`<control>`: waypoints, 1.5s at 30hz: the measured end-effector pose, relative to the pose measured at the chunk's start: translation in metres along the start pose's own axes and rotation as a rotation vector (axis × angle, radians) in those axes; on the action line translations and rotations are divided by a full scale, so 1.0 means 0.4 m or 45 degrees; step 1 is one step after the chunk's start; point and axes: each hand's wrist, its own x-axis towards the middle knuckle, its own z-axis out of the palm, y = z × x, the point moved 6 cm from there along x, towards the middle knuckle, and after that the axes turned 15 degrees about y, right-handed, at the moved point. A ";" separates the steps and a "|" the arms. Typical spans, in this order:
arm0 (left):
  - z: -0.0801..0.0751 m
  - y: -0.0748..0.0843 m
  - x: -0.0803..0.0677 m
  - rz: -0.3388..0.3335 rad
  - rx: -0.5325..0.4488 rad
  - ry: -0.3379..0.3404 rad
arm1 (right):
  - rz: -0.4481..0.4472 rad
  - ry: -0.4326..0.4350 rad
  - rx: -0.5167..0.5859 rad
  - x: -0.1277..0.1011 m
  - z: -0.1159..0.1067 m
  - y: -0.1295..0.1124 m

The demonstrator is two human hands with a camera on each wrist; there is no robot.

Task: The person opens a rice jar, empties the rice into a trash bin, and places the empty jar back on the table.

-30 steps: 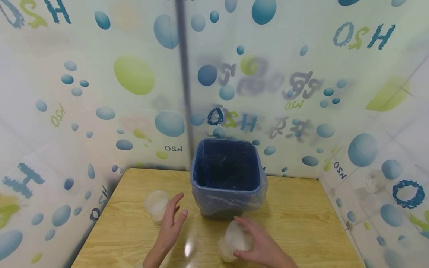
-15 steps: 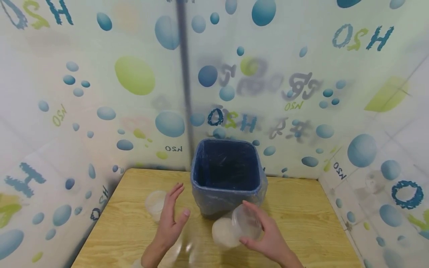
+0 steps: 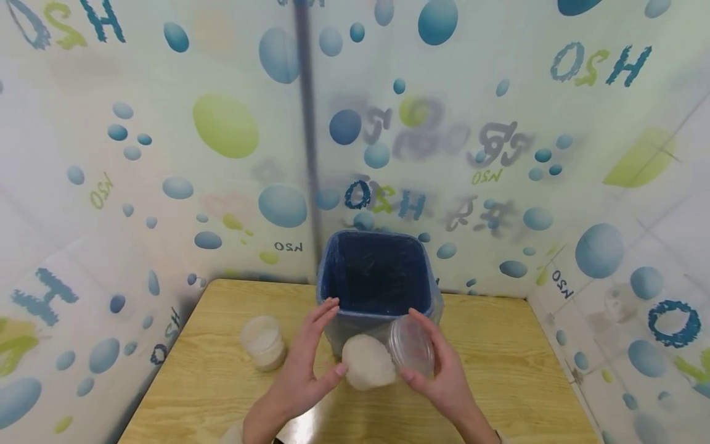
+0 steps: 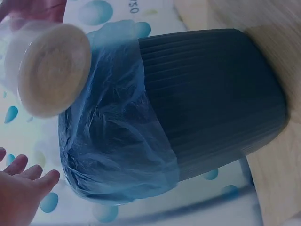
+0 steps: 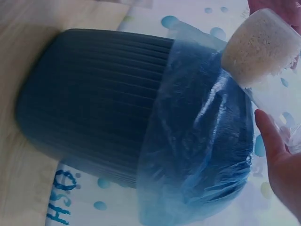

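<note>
Right hand grips a clear container of rice, tilted sideways just before the lined bin. Left hand, fingers straight, touches its base; support it there, and keep its mouth over the bin's rim.

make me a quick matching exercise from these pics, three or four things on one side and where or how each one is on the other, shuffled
Things:
1. bin
2. tilted cup
3. second cup
4. left hand

States:
a. fingers straight, beside the tilted cup's base
b. stands upright on the table, left of the bin
c. lined with a blue bag, at the back of the table
d. held on its side by the right hand

Pairs: 1-c, 2-d, 3-b, 4-a
</note>
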 end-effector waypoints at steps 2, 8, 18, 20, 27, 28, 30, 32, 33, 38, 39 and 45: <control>0.012 0.003 0.002 -0.009 0.041 -0.064 | 0.001 0.025 -0.002 0.008 0.002 -0.009; 0.044 0.014 0.004 -0.016 0.218 -0.206 | -0.029 0.080 0.012 0.024 0.010 -0.028; 0.081 0.037 0.026 0.232 0.457 -0.159 | -0.047 0.109 0.146 0.035 0.037 -0.043; 0.087 0.036 0.028 0.252 0.490 -0.153 | -0.049 0.117 0.168 0.034 0.040 -0.044; 0.097 0.031 0.025 0.273 0.580 -0.143 | -0.082 0.151 0.200 0.033 0.046 -0.048; 0.098 0.031 0.025 0.272 0.592 -0.139 | -0.089 0.155 0.198 0.031 0.047 -0.049; 0.100 0.030 0.026 0.266 0.614 -0.135 | -0.098 0.164 0.193 0.028 0.049 -0.050; 0.103 0.030 0.027 0.268 0.638 -0.129 | -0.107 0.176 0.187 0.024 0.050 -0.051; 0.104 0.031 0.027 0.275 0.653 -0.124 | -0.108 0.180 0.189 0.023 0.050 -0.052; 0.107 0.034 0.030 0.301 0.705 -0.099 | -0.106 0.178 0.209 0.016 0.055 -0.049; 0.107 0.034 0.031 0.308 0.710 -0.092 | -0.106 0.174 0.213 0.015 0.056 -0.048; 0.106 0.039 0.039 0.353 0.722 -0.055 | -0.093 0.125 0.268 0.014 0.061 -0.039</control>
